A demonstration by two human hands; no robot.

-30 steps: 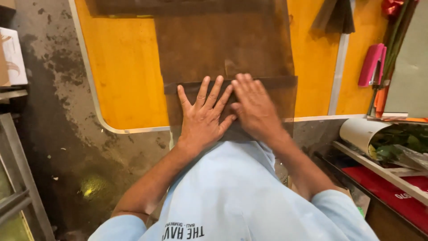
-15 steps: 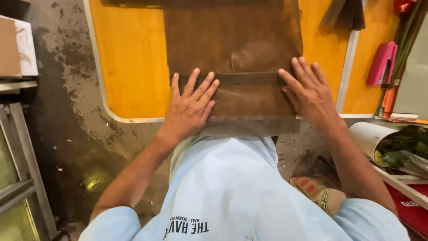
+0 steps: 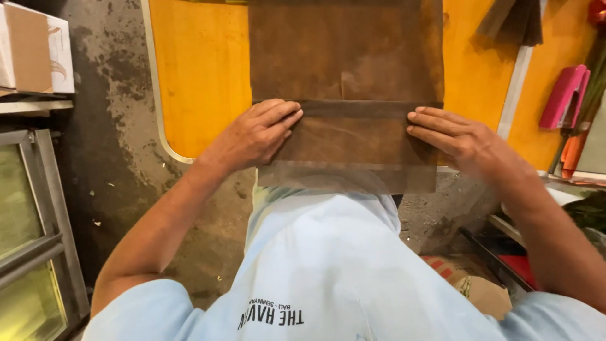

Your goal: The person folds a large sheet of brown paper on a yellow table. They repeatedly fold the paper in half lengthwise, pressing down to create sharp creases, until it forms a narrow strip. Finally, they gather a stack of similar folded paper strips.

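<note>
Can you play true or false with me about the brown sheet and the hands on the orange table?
1. Both hands touch the brown sheet. True: the left hand and the right hand rest at its folded band.
2. The table is blue. False: it is orange.
3. A pink stapler lies at the right. True.
4. The right hand holds scissors. False: it holds no tool.
5. The sheet hangs over the table's near edge. True.
</note>
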